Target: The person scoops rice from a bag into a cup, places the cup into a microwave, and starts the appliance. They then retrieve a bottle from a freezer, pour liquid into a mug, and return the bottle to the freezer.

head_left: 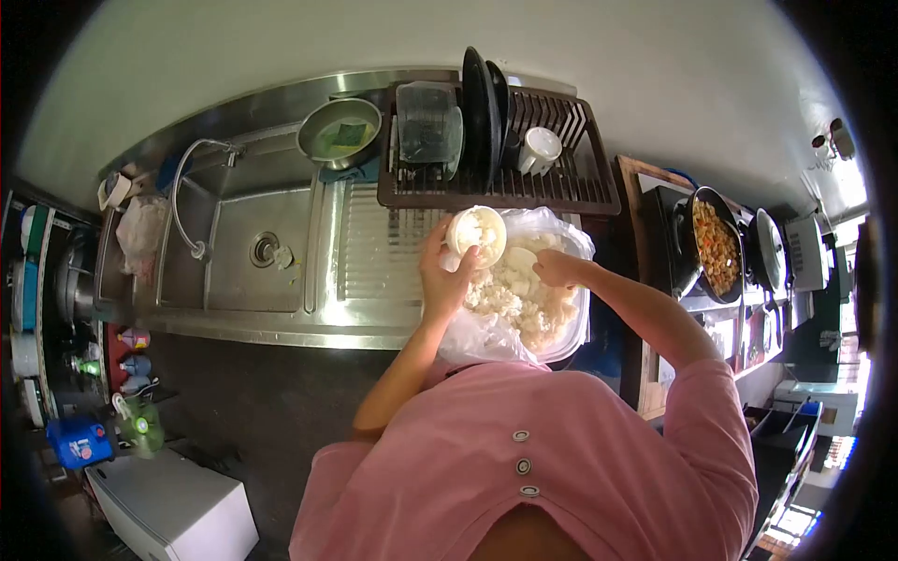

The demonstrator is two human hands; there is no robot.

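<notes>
My left hand (pixel 447 271) is wrapped round a small white cup (pixel 456 236) with white rice (pixel 479 231) in it, its thumb over the rim. Below and to the right lies a plastic-lined tub (pixel 582 245) full of cooked rice (pixel 524 297). My right hand (pixel 558 269) is closed over the tub's right part, on a white scoop (pixel 520 261) that rests in the rice. The fingers hide the scoop's handle.
Behind the tub stands a brown dish rack (pixel 496 199) with black plates (pixel 479 117) and a white mug (pixel 540 150). A metal bowl (pixel 318 142) and the sink (pixel 267 210) are left. A pan of food (pixel 716 245) sits on the stove at right.
</notes>
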